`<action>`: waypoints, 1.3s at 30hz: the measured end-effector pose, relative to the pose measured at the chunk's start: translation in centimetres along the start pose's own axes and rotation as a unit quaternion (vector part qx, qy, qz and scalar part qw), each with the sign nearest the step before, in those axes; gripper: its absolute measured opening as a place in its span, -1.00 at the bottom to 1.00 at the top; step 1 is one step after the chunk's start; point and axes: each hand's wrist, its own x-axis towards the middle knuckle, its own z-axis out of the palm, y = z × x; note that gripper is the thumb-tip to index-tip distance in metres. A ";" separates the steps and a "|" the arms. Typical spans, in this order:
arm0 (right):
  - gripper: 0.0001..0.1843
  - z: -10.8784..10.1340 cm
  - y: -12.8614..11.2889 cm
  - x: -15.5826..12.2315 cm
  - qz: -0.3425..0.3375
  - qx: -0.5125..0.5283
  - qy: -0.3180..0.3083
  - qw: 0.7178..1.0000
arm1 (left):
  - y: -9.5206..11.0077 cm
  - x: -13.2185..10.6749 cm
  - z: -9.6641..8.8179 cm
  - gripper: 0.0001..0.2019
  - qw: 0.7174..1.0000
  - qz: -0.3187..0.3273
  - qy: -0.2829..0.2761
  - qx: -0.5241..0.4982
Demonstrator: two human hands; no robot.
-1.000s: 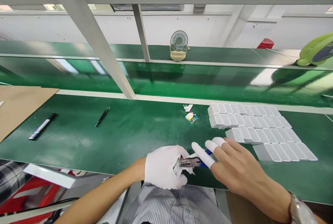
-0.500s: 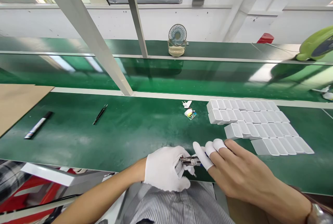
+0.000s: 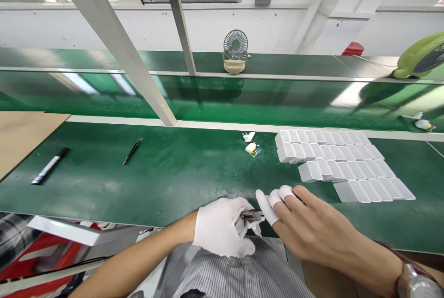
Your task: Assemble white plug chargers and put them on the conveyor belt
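My left hand, in a white glove, is closed around a small white plastic part that is mostly hidden by the fingers. My right hand, with white finger cots on several fingers, grips a pair of pliers. Only the metal jaws show; the handles are covered by the fingers. The jaws reach into the left hand's grasp at the white part, but whether they bite on it I cannot tell. Beyond the hands lie a small circuit board with a white piece and a white plug part.
Rows of white plastic cases stand to the right on the green bench. Tweezers and a marker lie on the left, near a cardboard sheet. A slanted metal post meets the bench's rear edge; a small fan stands behind.
The pliers have turned slightly in my right hand, and that hand has shifted a little to the left. My left hand keeps its hold, almost in place.
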 end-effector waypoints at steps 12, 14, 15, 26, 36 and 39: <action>-0.83 -0.2 -0.8 -0.2 -0.005 0.003 -0.020 1.000 | 0.0 0.1 0.3 -0.48 0.999 0.006 -0.025 -0.036; -0.81 -0.3 -0.9 -0.3 -0.012 0.005 -0.019 1.000 | 0.0 0.1 0.3 -0.47 0.998 0.005 -0.036 -0.041; -0.80 -0.3 -0.9 -0.3 -0.014 0.005 -0.021 1.000 | 0.0 0.1 0.3 -0.47 0.998 0.004 -0.043 -0.044; -0.79 0.1 -0.7 -0.7 -0.002 0.021 -0.024 0.999 | -0.4 0.7 0.8 -0.49 0.998 0.023 -0.022 -0.057; -0.86 0.3 -1.1 -1.3 -0.007 0.025 -0.049 0.998 | 0.5 0.6 0.8 -0.54 0.998 0.019 -0.007 -0.051; -0.90 0.6 -1.0 -1.5 -0.005 0.021 -0.057 0.998 | 0.7 0.7 0.7 -0.53 0.999 0.004 -0.020 -0.044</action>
